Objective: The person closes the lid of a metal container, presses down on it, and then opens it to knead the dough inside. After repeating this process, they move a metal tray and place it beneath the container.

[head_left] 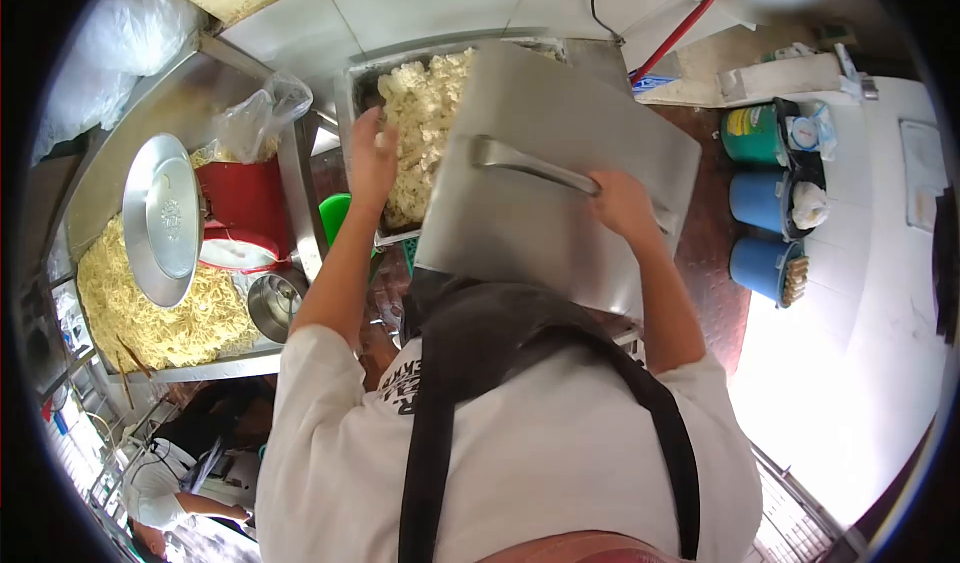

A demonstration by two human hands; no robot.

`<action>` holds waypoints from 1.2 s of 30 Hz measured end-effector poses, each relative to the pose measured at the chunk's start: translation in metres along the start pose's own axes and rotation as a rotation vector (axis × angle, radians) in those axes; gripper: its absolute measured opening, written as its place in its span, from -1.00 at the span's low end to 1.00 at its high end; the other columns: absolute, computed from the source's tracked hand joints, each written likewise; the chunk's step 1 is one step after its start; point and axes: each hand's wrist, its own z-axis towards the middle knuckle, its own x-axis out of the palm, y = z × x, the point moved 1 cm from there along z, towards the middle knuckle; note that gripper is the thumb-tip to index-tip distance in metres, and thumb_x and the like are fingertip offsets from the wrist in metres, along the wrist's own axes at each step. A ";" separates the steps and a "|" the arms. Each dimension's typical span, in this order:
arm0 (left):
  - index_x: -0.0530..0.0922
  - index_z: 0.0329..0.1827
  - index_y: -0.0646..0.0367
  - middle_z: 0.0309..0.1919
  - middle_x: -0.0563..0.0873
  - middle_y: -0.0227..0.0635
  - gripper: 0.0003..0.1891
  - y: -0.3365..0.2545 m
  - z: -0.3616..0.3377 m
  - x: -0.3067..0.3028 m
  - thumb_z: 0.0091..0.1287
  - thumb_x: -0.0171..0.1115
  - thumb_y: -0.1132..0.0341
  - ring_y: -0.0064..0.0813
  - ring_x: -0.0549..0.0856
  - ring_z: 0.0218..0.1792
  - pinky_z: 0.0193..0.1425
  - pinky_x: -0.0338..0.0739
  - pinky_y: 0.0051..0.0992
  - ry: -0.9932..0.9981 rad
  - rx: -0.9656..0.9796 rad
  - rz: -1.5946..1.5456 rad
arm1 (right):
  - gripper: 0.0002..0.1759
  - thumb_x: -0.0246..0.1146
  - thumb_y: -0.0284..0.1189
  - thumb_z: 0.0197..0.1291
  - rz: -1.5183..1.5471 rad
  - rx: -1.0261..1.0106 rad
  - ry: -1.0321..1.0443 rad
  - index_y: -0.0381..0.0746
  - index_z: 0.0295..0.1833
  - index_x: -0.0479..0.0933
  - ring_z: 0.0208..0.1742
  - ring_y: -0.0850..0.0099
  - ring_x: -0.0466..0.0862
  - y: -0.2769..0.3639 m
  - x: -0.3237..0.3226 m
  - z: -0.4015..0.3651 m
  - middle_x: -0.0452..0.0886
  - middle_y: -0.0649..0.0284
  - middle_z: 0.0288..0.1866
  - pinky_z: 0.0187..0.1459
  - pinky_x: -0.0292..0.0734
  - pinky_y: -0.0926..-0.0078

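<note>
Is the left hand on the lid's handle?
No, the right hand grips the handle of the metal lid, while the left hand is apart from it.

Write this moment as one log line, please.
lid: hiding part of tray; right hand: gripping handle; left hand: by tray edge

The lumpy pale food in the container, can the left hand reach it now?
Probably yes: the left hand is beside the lumpy pale food, on the side the metal lid leaves uncovered.
</note>
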 end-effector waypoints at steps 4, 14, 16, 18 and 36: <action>0.35 0.54 0.20 0.54 0.34 0.03 -0.26 -0.004 0.012 0.057 0.46 0.24 -0.12 0.06 0.29 0.55 0.59 0.16 -0.01 0.314 0.170 0.467 | -0.70 0.31 -0.41 0.07 0.058 0.230 -0.143 -0.14 -0.03 0.66 -0.16 -0.09 0.68 -0.063 0.024 -0.080 0.69 -0.03 -0.29 -0.11 0.56 0.00; 0.07 0.71 -0.11 0.60 0.20 0.07 -0.09 -0.017 0.027 0.118 0.37 0.29 -0.13 0.09 0.15 0.62 0.55 0.06 0.27 0.857 -0.063 0.929 | -0.76 0.30 -0.34 0.21 0.217 0.736 -0.274 -0.24 -0.08 0.62 -0.37 -0.08 0.65 -0.140 0.057 -0.239 0.62 -0.06 -0.44 -0.29 0.47 0.02; 0.10 0.70 -0.13 0.61 0.19 0.08 -0.12 -0.027 0.020 0.122 0.36 0.30 -0.06 0.14 0.15 0.61 0.55 0.12 0.25 0.790 0.038 0.785 | -0.77 0.31 -0.31 0.24 0.241 0.766 -0.276 -0.25 -0.13 0.61 -0.44 -0.06 0.60 -0.159 0.068 -0.260 0.58 -0.03 -0.50 -0.32 0.44 0.03; 0.14 0.69 -0.15 0.61 0.18 0.08 -0.15 -0.033 -0.002 0.121 0.36 0.31 0.01 0.18 0.15 0.61 0.54 0.17 0.23 0.725 0.113 0.640 | -0.76 0.32 -0.29 0.27 0.298 0.765 -0.294 -0.27 -0.19 0.58 -0.50 -0.04 0.53 -0.175 0.073 -0.274 0.51 0.00 -0.55 -0.35 0.41 0.04; 0.54 0.41 -0.13 0.57 0.27 -0.16 -0.51 -0.075 -0.046 0.239 0.45 0.24 0.01 0.04 0.19 0.59 0.48 0.18 0.30 0.372 0.061 0.665 | -0.81 0.29 -0.37 0.19 0.307 0.614 -0.212 -0.29 -0.24 0.52 -0.40 -0.16 0.58 -0.340 0.077 -0.294 0.53 -0.09 -0.51 -0.31 0.42 -0.03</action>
